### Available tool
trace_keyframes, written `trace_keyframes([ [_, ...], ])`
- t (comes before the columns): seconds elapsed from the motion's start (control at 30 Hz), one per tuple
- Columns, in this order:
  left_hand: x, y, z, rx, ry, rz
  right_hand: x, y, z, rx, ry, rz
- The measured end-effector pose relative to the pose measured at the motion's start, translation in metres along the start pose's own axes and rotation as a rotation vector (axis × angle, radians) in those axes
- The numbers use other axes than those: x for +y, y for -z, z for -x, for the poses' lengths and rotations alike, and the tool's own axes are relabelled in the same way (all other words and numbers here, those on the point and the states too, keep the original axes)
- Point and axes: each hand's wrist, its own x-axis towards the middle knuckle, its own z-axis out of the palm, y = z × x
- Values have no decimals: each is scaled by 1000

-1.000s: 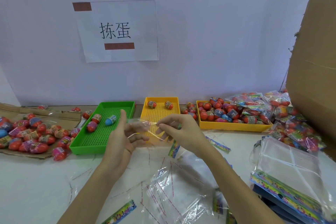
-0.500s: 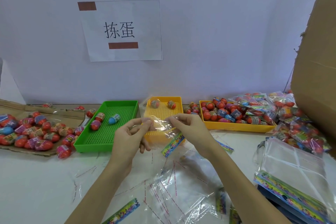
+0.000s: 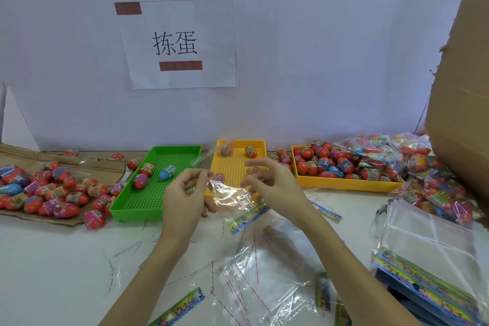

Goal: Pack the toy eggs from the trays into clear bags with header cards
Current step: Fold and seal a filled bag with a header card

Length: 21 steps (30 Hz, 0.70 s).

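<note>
Both hands are raised over the white counter (image 3: 53,272), in front of the trays. The left hand (image 3: 182,198) pinches the upper edge of a clear bag (image 3: 232,198) between thumb and forefinger, remaining fingers loosely curled. The bag hangs between the hands, its colourful header card (image 3: 248,217) at the lower end, tilted. The right hand (image 3: 272,188) is at the bag's right edge with fingers spread and partly bent; motion blur, so I cannot tell whether it has a grip on the film.

Green tray (image 3: 158,185): three toy eggs in the far left part, one blue egg (image 3: 167,172) and two red. Small yellow tray (image 3: 238,167): two eggs near the far rim, others partly hidden behind the bag and fingers. Large yellow tray (image 3: 344,182): heaped with eggs. Loose eggs (image 3: 53,193) on flattened cardboard at left. Filled bags (image 3: 436,180) piled at right, beside a cardboard box (image 3: 465,114). Stack of empty bags (image 3: 423,254) near right; more loose bags (image 3: 264,286) near centre. Paper sign (image 3: 180,43) on the wall.
</note>
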Motion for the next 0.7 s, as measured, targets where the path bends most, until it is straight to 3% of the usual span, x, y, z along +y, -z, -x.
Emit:
trace_keyframes([
  [0.07,1,-1,1,-11,-14,-18,0,-9,3,168,136,125],
  [0.17,1,-1,2,-31,-20,-12,-4,-23,8,423,513,526],
  [0.27,2,-1,2,-58,-24,-15,-13,-31,10,396,677,608],
  [0.43,4,-3,4,-78,-127,-119,-11,-38,14,184,628,595],
  [0.7,8,1,4,-107,-35,-41,-13,-36,14,119,457,352],
])
